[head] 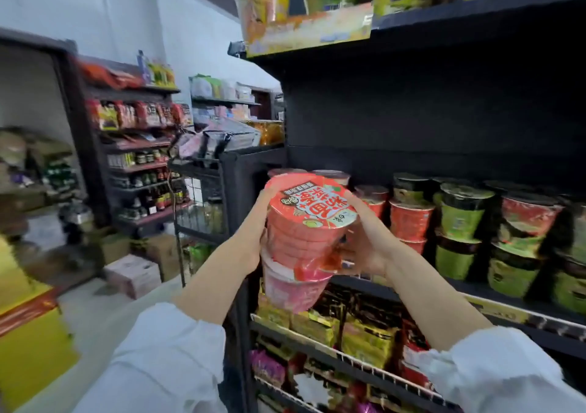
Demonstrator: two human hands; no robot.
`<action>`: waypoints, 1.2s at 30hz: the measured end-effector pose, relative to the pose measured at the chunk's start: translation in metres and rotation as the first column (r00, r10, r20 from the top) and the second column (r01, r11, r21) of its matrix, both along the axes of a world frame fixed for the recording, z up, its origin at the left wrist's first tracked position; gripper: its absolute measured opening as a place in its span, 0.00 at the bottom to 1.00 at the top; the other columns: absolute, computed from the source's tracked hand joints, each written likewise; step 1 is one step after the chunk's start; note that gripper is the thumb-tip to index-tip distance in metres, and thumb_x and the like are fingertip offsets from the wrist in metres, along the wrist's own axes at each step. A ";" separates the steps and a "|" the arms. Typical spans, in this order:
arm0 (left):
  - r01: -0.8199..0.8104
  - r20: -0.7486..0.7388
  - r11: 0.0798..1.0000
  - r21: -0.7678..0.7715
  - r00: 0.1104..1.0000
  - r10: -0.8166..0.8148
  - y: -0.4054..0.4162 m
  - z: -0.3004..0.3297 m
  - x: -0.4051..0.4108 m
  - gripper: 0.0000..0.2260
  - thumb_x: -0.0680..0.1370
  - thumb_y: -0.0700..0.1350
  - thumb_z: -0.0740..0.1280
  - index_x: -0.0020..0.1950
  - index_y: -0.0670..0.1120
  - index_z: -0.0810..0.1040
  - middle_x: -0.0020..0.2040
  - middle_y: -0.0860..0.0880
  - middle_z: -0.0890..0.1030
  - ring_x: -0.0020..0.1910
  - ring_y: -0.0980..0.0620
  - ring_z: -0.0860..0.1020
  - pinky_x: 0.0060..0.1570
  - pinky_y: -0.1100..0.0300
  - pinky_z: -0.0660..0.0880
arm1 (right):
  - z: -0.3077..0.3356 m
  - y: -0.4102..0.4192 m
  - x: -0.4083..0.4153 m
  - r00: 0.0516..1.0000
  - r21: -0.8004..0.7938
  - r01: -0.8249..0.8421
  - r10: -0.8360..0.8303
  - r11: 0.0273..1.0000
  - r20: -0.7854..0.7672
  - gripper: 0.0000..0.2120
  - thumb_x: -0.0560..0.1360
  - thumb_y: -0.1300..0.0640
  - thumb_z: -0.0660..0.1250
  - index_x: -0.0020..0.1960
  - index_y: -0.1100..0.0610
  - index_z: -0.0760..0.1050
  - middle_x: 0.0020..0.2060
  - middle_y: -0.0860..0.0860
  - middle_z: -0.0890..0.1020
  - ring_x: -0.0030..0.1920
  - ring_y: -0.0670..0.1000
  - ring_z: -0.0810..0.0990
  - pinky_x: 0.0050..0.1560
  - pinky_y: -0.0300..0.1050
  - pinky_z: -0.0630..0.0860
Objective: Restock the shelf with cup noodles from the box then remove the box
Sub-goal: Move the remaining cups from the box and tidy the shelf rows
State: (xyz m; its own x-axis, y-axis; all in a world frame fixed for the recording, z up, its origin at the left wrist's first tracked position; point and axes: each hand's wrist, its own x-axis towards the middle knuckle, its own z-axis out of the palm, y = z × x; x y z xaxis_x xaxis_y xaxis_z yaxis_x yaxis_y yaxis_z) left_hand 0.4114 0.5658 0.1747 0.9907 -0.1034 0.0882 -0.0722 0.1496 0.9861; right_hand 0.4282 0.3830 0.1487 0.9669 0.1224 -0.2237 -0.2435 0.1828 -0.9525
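Observation:
I hold a stack of two red cup noodles between both hands in front of the black shelf point(475, 298). The upper red cup point(309, 216) has a red printed lid facing me. The lower pink-red cup point(291, 289) sits under it, tilted. My left hand point(258, 238) grips the stack's left side. My right hand point(364, 241) grips its right side. Behind the stack, more red cup noodles point(409, 222) and green cup noodles point(459, 232) stand stacked on the same shelf. The box is not in view.
An upper shelf point(475, 22) holds yellow and green noodle packs. Wire racks point(348, 358) below carry packet noodles. To the left stand a wire cart point(203, 197), shelves of sauces point(139, 165), and cardboard boxes point(136, 273) on the floor.

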 end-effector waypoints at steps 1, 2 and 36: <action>-0.009 -0.005 1.000 -0.010 1.000 0.009 0.010 0.003 0.021 0.18 0.78 0.61 0.58 0.45 0.49 0.79 0.31 0.54 0.84 0.27 0.60 0.81 0.24 0.69 0.74 | 0.005 0.010 0.022 1.000 -0.010 0.007 -0.007 1.000 0.012 0.37 0.64 0.27 0.64 0.64 0.48 0.72 0.62 0.56 0.75 0.61 0.59 0.73 0.54 0.59 0.74; -0.017 -0.016 1.000 -0.005 1.000 0.017 0.019 0.007 0.040 0.18 0.79 0.60 0.57 0.44 0.49 0.79 0.28 0.55 0.83 0.25 0.60 0.80 0.22 0.70 0.73 | 0.011 0.020 0.042 1.000 -0.022 0.014 -0.013 1.000 0.025 0.38 0.64 0.27 0.64 0.66 0.48 0.71 0.64 0.56 0.74 0.62 0.60 0.72 0.53 0.58 0.74; -0.571 0.646 0.398 0.718 0.760 -0.074 0.072 -0.039 0.364 0.14 0.78 0.52 0.59 0.56 0.47 0.80 0.58 0.47 0.79 0.60 0.46 0.72 0.63 0.52 0.65 | -0.015 0.106 0.328 0.928 -0.277 0.372 -0.360 0.886 0.094 0.25 0.76 0.41 0.60 0.69 0.53 0.68 0.69 0.52 0.71 0.68 0.55 0.68 0.64 0.54 0.65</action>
